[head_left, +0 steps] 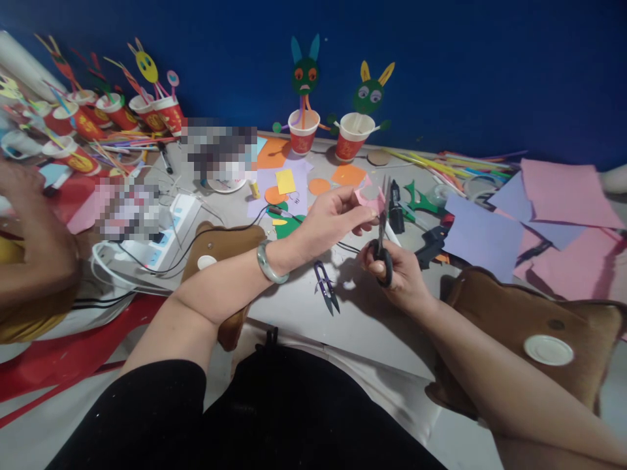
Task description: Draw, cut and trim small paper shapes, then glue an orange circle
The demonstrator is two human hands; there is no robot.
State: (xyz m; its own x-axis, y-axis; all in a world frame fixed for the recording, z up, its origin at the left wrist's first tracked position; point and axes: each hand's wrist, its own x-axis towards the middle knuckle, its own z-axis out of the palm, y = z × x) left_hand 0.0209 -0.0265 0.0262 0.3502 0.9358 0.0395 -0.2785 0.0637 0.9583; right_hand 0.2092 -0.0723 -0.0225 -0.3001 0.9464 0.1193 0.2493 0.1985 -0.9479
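Note:
My left hand [336, 219] pinches a small piece of pink paper [371, 198] over the middle of the table. In my right hand [404, 274] is a pair of black-handled scissors [383, 225], its blades pointing up beside the paper's right edge. Whether the blades touch the paper I cannot tell. Below my hands lies a pair of purple thread snips [326, 287] on the white tabletop. Behind my left hand are orange paper circles [319, 187], a yellow paper square [285, 182] and green paper pieces [289, 226] on a lilac sheet [259, 196].
Two red paper cups [302, 140] with green paper heads stand at the back; several more [169, 114] crowd the left. A power strip [174, 228], a glue gun [431, 245], pink sheets [571, 192] and brown cushions [533, 339] lie around. Another person's arm [39, 241] is at left.

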